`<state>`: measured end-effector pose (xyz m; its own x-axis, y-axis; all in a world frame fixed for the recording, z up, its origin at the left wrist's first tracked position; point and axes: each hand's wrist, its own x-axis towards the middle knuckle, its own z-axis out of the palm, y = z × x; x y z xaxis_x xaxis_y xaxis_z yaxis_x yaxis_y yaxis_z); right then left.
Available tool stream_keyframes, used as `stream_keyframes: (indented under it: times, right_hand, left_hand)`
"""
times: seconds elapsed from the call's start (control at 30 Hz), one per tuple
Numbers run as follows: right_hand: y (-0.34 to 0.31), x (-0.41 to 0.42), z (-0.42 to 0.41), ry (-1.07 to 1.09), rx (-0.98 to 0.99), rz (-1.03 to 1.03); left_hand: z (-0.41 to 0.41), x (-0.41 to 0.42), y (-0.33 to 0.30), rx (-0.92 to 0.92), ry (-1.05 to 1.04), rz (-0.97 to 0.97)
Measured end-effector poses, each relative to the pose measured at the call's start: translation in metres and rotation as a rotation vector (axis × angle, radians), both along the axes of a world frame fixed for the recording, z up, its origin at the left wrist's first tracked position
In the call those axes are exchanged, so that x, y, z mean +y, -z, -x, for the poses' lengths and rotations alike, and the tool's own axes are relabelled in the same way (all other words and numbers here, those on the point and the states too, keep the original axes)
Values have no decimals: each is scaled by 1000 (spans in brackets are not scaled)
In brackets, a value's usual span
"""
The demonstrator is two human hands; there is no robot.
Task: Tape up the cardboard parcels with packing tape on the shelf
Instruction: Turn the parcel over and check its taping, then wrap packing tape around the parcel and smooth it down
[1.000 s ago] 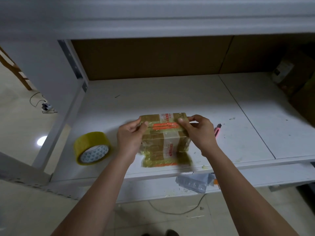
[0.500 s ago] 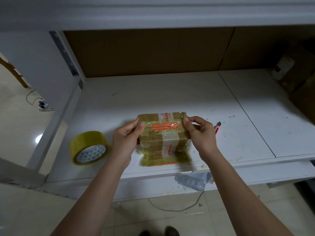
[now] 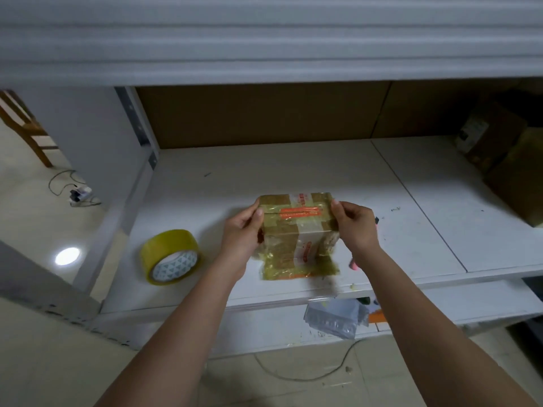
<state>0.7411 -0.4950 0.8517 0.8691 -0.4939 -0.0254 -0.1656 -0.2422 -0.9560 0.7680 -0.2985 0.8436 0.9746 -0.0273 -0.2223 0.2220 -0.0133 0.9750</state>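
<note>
Parcel (image 3: 296, 227) stands on the white shelf (image 3: 264, 177), near its front edge, wrapped in glossy tape with orange print on top. Left hand (image 3: 239, 230) grips its left side, thumb on the top edge. Right hand (image 3: 354, 227) grips the right side, fingers curled round the top corner. Tape roll (image 3: 169, 257), yellow, lies on the shelf to the left, apart from the parcel. Pink cutter (image 3: 354, 264) lies just right, mostly hidden by the right wrist. More boxes (image 3: 505, 160) far right.
</note>
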Motion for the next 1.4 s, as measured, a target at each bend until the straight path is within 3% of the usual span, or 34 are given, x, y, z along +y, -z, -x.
stream_keyframes:
  times: [0.1,0.2,0.27,0.37,0.57,0.73,0.83,0.97,1.13,1.23,1.4]
  right_hand:
    - [-5,-6,5,-54,96,-23]
    - [-5,-9,4,-92,188,374]
    - [-10,-9,5,-64,217,466]
    - [-12,-11,4,-54,160,495]
    - [-19,-10,-5,-37,102,523]
    - [-31,2,-14,-24,-6,807]
    - [-37,15,-23,-66,-90,901]
    - [-53,64,-24,-211,-293,834]
    - [-14,154,-16,-695,-132,798]
    - [23,176,-28,-719,18,669]
    - [60,177,-38,-736,102,753]
  left_hand:
    - [1,-3,-3,-31,42,-49]
    - [-2,2,-6,-124,54,-255]
    - [-3,9,-10,-196,79,-384]
    - [-1,20,-19,-265,142,-426]
    - [-11,52,-29,-345,67,-422]
    - [-17,99,-31,-439,-2,-602]
    - [-16,130,-27,-400,-27,-693]
    - [-9,150,-25,-280,-10,-780]
    - [5,158,-14,-206,-20,-705]
    - [8,165,-10,-138,-45,-606]
    - [16,180,-3,-35,-74,-361]
